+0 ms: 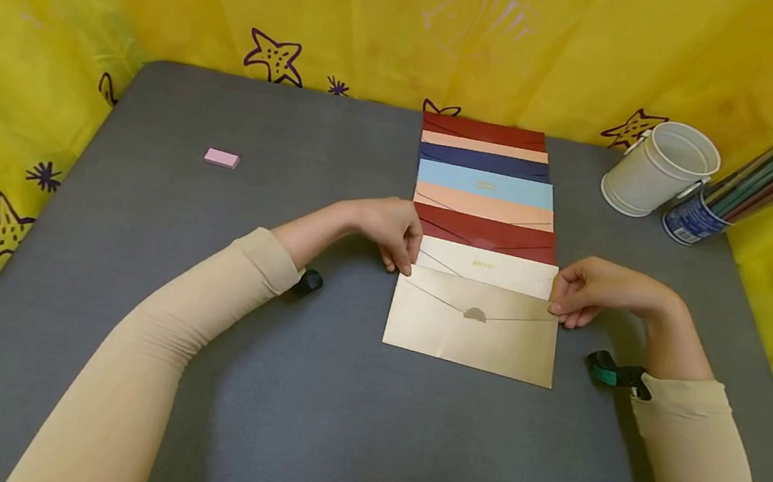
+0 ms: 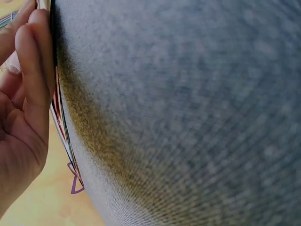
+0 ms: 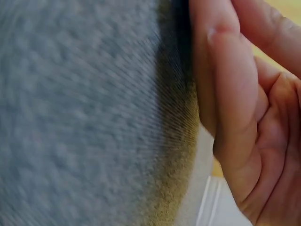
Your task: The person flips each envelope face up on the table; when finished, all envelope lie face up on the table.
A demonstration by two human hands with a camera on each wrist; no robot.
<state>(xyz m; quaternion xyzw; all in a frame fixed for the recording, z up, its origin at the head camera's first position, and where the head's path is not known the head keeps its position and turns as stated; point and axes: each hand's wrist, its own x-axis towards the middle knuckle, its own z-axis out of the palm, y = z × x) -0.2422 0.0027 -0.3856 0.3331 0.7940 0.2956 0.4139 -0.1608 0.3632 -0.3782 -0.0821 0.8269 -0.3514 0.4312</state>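
A gold envelope (image 1: 469, 341) with a round seal on its flap lies at the near end of an overlapping column of envelopes. My left hand (image 1: 388, 229) pinches its upper left corner, thumb on top. At the upper right corner, my right hand (image 1: 593, 288) pinches it the same way. Just behind is a white envelope (image 1: 488, 264) with small gold lettering, partly covered. Farther back come a red envelope (image 1: 485, 232), a peach one (image 1: 482, 205), a light blue one (image 1: 456, 176), a navy one (image 1: 481, 161) and another red one (image 1: 485, 132).
A pink eraser (image 1: 222, 158) lies on the grey table (image 1: 298, 428), left of the column. At the back right stand a white metal pail (image 1: 655, 173) and a blue-lidded container of pencils (image 1: 762, 185). A yellow curtain (image 1: 376, 6) with sea-creature drawings borders the table.
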